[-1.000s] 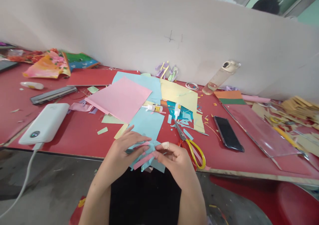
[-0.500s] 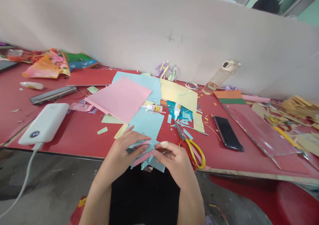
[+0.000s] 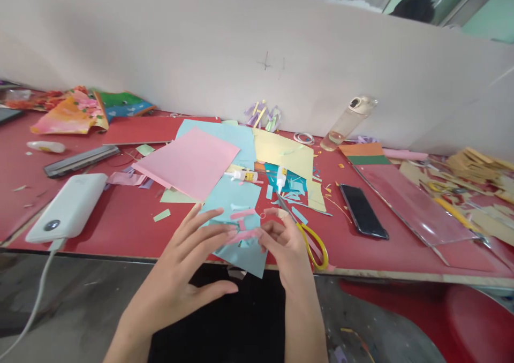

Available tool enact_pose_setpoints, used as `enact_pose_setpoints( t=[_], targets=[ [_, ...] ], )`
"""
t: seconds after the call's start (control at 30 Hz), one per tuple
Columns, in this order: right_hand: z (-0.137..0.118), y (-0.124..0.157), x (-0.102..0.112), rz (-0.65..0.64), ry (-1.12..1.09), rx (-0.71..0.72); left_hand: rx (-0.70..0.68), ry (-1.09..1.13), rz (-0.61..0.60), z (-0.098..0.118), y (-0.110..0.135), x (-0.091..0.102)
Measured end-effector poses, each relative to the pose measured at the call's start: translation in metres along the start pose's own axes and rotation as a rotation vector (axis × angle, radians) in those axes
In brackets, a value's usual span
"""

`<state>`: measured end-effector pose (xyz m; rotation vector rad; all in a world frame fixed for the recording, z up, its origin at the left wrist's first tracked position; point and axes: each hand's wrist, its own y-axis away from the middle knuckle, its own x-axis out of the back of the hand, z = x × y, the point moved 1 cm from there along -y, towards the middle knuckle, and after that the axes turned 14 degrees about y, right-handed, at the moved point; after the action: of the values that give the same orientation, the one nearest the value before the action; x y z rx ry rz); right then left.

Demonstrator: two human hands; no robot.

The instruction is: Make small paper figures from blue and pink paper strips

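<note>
A small folded paper piece of pink and light blue strips (image 3: 246,225) is over a light blue sheet (image 3: 236,194) at the table's front edge. My right hand (image 3: 287,248) pinches its right side between thumb and fingers; a pale bandage is on one finger. My left hand (image 3: 182,264) is open, thumb apart and fingers stretched, with fingertips at or close to the piece's left side; whether they touch it I cannot tell. Scissors (image 3: 321,250) with a yellow handle lie beside my right hand, partly hidden by it. Two small glue bottles (image 3: 246,176) lie just beyond.
Pink paper (image 3: 193,162) and yellow paper (image 3: 283,151) cover the middle of the table. A phone (image 3: 363,211) and a clear bottle (image 3: 347,125) are to the right. On the left lie a white power bank (image 3: 68,208) with a cable and a grey stapler-like bar (image 3: 80,161).
My left hand has let go of the paper piece and spread open, moving back to the left. My right hand still holds the piece, now raised slightly farther from my body.
</note>
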<state>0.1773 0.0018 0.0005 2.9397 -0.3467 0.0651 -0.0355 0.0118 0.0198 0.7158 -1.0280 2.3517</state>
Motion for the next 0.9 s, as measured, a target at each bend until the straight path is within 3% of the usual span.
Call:
enact_pose_setpoints(
  t=[0.13, 0.27, 0.43, 0.73, 0.9],
  targets=[
    [0.001, 0.000, -0.012, 0.082, -0.041, 0.035, -0.042, -0.312, 0.103, 0.009, -0.004, -0.023],
    [0.001, 0.002, -0.023, 0.093, -0.126, 0.026, -0.099, -0.397, 0.191, 0.007, -0.016, -0.036],
    [0.000, 0.003, -0.028, 0.046, -0.189, -0.009, -0.168, -0.386, 0.105, 0.002, -0.028, -0.028],
    [0.002, 0.004, -0.025, 0.019, -0.132, -0.001, -0.380, -0.415, 0.077, 0.001, -0.034, -0.020],
    [-0.001, 0.010, -0.022, 0.007, -0.045, 0.055, -0.404, -0.372, 0.083, -0.004, -0.031, -0.017]
  ],
)
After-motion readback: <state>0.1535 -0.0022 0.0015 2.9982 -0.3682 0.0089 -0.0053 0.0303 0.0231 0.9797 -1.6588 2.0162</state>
